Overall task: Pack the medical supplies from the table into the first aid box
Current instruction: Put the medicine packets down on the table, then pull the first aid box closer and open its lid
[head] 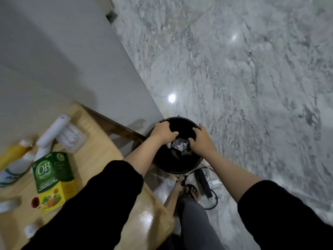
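Both my arms reach down over a black round bin (177, 164) that stands on the marbled floor (252, 69), just beside the corner of the wooden table (100, 141). My left hand (163, 131) is over the far left part of the bin's rim, with the fingers curled downward into the opening; I cannot tell if it holds something. My right hand (202, 140) is over the right side of the opening, fingers also bent inward, and a crumpled clear wrapper (180, 147) shows just beside its fingertips, between the two hands; if the hand grips the wrapper or only touches it, I cannot tell. A small white piece (169, 145) lies next to the wrapper, inside the bin. The medical supplies are on the table, at my left: a green and yellow box (54, 179) with the letters OB stands near the table's middle, a white spray bottle (52, 131) is behind it, and a clear packet with white things inside (72, 137) lies beside the bottle. A yellow bottle (12, 153) and other white bottles at the left edge are blurred. A small red item (35, 202) sits just beside the green box. On the floor near the bin there is a black power strip (204, 183) with cables, and my foot in a sandal (191, 193).
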Motion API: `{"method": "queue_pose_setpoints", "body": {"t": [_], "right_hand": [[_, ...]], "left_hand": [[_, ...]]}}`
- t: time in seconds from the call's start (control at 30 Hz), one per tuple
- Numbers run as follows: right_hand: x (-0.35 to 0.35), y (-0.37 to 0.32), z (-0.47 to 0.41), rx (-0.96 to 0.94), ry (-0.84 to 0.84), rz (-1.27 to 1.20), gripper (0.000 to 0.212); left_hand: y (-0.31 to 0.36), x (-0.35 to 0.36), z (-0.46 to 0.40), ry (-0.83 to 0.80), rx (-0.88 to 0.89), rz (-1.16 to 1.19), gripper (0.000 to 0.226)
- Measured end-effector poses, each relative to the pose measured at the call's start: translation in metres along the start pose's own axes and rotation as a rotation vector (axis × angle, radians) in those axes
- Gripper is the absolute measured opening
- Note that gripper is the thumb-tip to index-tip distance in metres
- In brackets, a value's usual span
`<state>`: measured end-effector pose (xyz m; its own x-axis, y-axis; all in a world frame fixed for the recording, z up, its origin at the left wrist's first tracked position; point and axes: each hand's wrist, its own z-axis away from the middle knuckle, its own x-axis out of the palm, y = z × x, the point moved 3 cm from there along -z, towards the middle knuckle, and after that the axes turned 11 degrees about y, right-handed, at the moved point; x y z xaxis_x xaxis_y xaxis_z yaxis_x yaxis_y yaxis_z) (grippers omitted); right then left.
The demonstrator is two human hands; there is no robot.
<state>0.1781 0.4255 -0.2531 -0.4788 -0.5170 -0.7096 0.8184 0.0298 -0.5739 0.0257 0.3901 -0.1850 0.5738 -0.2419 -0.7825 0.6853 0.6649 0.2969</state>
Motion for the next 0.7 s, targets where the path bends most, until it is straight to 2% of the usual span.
{"method": "queue_pose_setpoints", "body": {"t": [0.1,0.2,0.4,0.57,0.7], "right_hand": [[-0.016,-0.017,0.008,-0.029,0.047,-0.023,0.054],[-0.036,-0.046,0.022,-0.089,0.090,-0.065,0.053],[-0.065,-0.123,0.070,-0.253,0.186,-0.183,0.051],[-0.057,-0.193,0.123,-0.400,0.243,-0.213,0.051],[-0.032,-0.254,0.175,-0.552,0.297,-0.222,0.050]], "left_hand": [[0.001,-0.021,0.013,0.054,0.039,0.031,0.043],[0.001,-0.048,0.035,0.134,0.046,0.060,0.057],[-0.013,-0.113,0.099,0.340,0.157,0.159,0.060],[-0.062,-0.163,0.162,0.516,0.202,0.251,0.066],[-0.129,-0.195,0.215,0.652,0.225,0.316,0.049]]}}
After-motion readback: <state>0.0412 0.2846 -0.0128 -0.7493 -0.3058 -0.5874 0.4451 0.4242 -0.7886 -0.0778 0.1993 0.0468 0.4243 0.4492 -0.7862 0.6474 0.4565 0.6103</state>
